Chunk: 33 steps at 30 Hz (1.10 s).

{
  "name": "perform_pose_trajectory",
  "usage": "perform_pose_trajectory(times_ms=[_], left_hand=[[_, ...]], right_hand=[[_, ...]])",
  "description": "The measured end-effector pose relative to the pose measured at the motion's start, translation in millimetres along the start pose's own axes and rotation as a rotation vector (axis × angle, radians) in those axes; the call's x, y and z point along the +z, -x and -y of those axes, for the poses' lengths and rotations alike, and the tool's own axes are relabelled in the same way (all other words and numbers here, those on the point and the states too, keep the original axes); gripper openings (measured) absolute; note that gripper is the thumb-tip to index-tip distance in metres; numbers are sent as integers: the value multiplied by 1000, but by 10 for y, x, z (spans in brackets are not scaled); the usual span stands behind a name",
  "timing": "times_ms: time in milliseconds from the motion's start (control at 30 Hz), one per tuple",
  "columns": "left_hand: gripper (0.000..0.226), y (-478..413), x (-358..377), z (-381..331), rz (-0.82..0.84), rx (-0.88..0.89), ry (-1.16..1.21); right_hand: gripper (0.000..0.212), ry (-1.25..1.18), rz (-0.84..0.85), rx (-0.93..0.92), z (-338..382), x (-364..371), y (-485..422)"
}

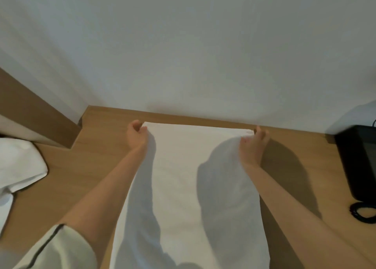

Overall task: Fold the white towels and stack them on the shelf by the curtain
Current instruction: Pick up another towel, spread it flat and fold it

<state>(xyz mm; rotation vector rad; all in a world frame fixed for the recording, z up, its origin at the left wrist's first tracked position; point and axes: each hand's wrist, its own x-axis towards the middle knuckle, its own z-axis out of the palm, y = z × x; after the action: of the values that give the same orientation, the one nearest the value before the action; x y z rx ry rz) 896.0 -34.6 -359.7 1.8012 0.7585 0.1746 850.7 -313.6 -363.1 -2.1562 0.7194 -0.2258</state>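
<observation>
While a cloth heap [18, 163] lies left, the left hand [136, 134] pinches the towel [183, 187] at its corner by the wall [183, 45]; the right hand [254, 142] pinches the other; spreading, I judge; next, an even fold.

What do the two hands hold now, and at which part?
Left hand and right hand each pinch a far corner of the white towel.

A long, plain white towel [183, 187] lies spread lengthwise on the wooden surface [91, 177], with its far edge straight and near the back. The left hand [136, 135] and right hand [254, 144] each pinch one far corner. More rumpled white cloth [18, 163] lies well apart at the left.
</observation>
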Motion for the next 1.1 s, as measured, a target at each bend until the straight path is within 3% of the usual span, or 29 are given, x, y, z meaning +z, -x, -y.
perform_pose_trajectory(times_ms=[100,200,267,367,567,767,933,1100], left_hand=[[43,419,152,83,53,378,-209],[48,773,481,255,402,646,-523],[51,798,601,396,444,751,-811],[52,637,580,557,350,750,-1026],[64,210,304,666,171,490,-1069],[62,191,225,565,228,412,-1057],[56,905,369,618,286,622,-940],[53,1291,326,863,262,604,-988]], right_hand=[[53,52,81,-261,26,185,413],[53,395,348,-404,-2,555,607],[53,616,368,-441,-66,691,595],[52,697,292,-465,-243,669,440],[58,745,191,-406,-466,440,107],[57,749,332,-318,-350,382,86],[55,668,347,-396,-193,414,625],[55,677,328,-390,-476,363,1040]])
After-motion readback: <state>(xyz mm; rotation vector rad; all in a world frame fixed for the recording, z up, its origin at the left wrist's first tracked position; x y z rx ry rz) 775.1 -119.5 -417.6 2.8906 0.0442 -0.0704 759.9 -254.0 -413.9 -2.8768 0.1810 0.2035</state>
